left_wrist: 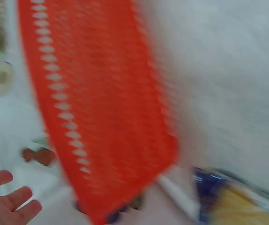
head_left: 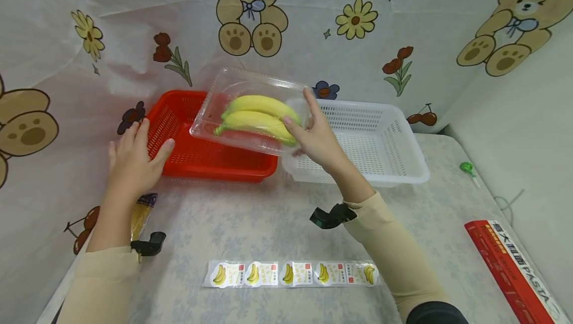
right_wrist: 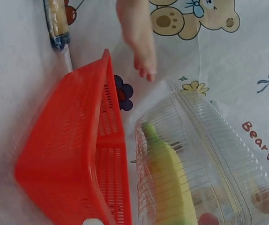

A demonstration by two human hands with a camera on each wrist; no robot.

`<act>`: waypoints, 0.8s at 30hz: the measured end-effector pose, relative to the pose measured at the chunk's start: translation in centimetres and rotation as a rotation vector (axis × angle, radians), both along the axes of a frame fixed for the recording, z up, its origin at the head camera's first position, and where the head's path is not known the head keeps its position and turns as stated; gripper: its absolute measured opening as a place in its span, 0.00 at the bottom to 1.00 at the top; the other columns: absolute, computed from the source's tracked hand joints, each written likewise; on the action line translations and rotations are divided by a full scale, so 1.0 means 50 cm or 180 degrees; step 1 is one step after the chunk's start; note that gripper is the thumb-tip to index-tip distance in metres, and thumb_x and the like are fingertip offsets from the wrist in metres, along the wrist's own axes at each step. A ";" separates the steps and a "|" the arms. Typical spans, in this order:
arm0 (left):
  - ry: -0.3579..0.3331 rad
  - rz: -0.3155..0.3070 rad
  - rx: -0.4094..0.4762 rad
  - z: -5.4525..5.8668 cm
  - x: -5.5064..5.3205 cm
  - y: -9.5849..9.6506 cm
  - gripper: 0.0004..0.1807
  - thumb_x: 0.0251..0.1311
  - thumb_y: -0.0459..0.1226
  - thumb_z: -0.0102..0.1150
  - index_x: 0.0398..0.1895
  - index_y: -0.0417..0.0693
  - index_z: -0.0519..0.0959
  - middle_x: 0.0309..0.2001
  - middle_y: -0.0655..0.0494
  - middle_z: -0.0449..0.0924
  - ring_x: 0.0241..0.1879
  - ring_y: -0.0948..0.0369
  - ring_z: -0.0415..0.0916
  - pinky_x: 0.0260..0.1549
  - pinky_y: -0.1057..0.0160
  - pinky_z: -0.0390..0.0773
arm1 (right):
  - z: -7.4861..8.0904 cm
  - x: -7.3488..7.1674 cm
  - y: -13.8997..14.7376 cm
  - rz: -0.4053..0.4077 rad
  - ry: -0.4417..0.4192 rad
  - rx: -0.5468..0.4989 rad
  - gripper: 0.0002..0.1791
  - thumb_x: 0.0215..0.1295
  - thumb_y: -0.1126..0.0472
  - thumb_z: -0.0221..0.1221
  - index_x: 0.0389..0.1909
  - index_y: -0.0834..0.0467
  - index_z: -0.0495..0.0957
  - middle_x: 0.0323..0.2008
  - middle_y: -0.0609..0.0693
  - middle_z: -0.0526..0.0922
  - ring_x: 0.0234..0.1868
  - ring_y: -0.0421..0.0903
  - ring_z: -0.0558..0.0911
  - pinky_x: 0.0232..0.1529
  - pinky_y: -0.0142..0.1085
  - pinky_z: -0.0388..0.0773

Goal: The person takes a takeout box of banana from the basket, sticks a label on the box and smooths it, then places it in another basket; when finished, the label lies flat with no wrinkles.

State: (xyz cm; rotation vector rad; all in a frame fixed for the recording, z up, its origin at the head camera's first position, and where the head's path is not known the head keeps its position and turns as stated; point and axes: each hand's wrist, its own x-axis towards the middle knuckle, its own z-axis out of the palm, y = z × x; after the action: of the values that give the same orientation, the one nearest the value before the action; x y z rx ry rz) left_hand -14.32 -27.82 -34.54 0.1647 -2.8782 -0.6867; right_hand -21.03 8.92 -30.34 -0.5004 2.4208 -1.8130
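Observation:
My right hand (head_left: pixel 321 141) grips the right end of a clear plastic box (head_left: pixel 207 115), thumb and fingers on its edge. Two yellow bananas (head_left: pixel 261 121) lie inside, seen through the plastic. The box is tilted and held above the red basket (head_left: pixel 224 170), its right end reaching over the white basket (head_left: pixel 403 179). Beside the red basket's left end is my left hand (head_left: pixel 134 164), fingers spread and holding nothing. Its fingers (left_wrist: pixel 19 199) show apart from the basket in the blurred left wrist view. In the right wrist view the box's lid (right_wrist: pixel 209 154) looks closed.
A strip of banana-picture labels (head_left: pixel 291 274) lies at the table's front. To the right are a red PASTA box (head_left: pixel 515 274) and a green-topped lollipop (head_left: pixel 467 168). A yellow packet (head_left: pixel 142 212) lies partly behind the left forearm. A bear-patterned cloth (head_left: pixel 313 55) hangs behind the baskets.

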 end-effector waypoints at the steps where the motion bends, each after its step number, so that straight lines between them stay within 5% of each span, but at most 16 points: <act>1: 0.0082 0.0010 0.0069 0.012 0.004 0.011 0.47 0.70 0.63 0.39 0.81 0.49 0.38 0.78 0.32 0.42 0.75 0.33 0.40 0.68 0.26 0.36 | -0.001 0.002 0.004 -0.0003 0.0016 0.0009 0.48 0.68 0.47 0.61 0.79 0.37 0.40 0.13 0.51 0.65 0.13 0.60 0.71 0.26 0.46 0.84; 8: 0.0324 -0.0182 0.0219 0.080 0.031 0.113 0.44 0.67 0.64 0.42 0.81 0.65 0.39 0.69 0.31 0.57 0.66 0.34 0.54 0.56 0.26 0.57 | -0.004 0.015 0.027 -0.0004 0.0005 0.0026 0.47 0.69 0.47 0.60 0.78 0.33 0.40 0.31 0.50 0.60 0.12 0.45 0.67 0.26 0.47 0.85; 11: 0.0327 -0.0287 0.0190 0.089 0.032 0.147 0.45 0.65 0.66 0.43 0.80 0.68 0.38 0.66 0.32 0.60 0.64 0.37 0.57 0.54 0.29 0.61 | -0.003 0.025 0.036 0.0022 0.0027 0.0017 0.46 0.69 0.46 0.59 0.78 0.31 0.40 0.38 0.49 0.60 0.12 0.44 0.66 0.26 0.47 0.85; 13: 0.0303 -0.0320 0.0193 0.090 0.030 0.163 0.47 0.64 0.67 0.43 0.80 0.70 0.37 0.63 0.34 0.61 0.62 0.39 0.60 0.51 0.32 0.68 | 0.007 0.040 0.040 0.0050 0.0019 0.0040 0.45 0.70 0.47 0.59 0.78 0.32 0.40 0.52 0.49 0.64 0.12 0.47 0.68 0.27 0.49 0.85; 15: 0.0246 -0.0347 0.0243 0.092 0.029 0.174 0.48 0.62 0.69 0.44 0.80 0.72 0.37 0.61 0.37 0.63 0.57 0.42 0.65 0.46 0.35 0.74 | 0.022 0.057 0.041 0.0087 0.0023 0.0058 0.46 0.71 0.50 0.58 0.79 0.37 0.40 0.68 0.49 0.59 0.12 0.47 0.68 0.27 0.51 0.84; 18: 0.0135 -0.0439 0.0444 0.097 0.029 0.186 0.50 0.59 0.70 0.48 0.78 0.79 0.34 0.60 0.40 0.64 0.53 0.44 0.68 0.42 0.36 0.80 | 0.043 0.082 0.043 0.0150 0.0063 0.0081 0.46 0.72 0.54 0.58 0.80 0.42 0.39 0.78 0.44 0.46 0.13 0.45 0.67 0.27 0.51 0.84; 24: -0.0023 -0.0674 0.0801 0.110 0.032 0.199 0.52 0.56 0.68 0.56 0.74 0.88 0.31 0.71 0.44 0.59 0.64 0.41 0.65 0.48 0.29 0.75 | 0.023 0.087 0.062 0.0161 0.0096 0.0034 0.45 0.70 0.52 0.59 0.78 0.32 0.42 0.68 0.45 0.59 0.12 0.41 0.62 0.25 0.47 0.84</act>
State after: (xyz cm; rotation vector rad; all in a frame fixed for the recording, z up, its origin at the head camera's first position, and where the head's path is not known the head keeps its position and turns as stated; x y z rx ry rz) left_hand -12.70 -17.85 -29.03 -0.1074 -2.8317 -1.0883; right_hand -16.69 12.02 -29.16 -0.5868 2.4125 -1.7845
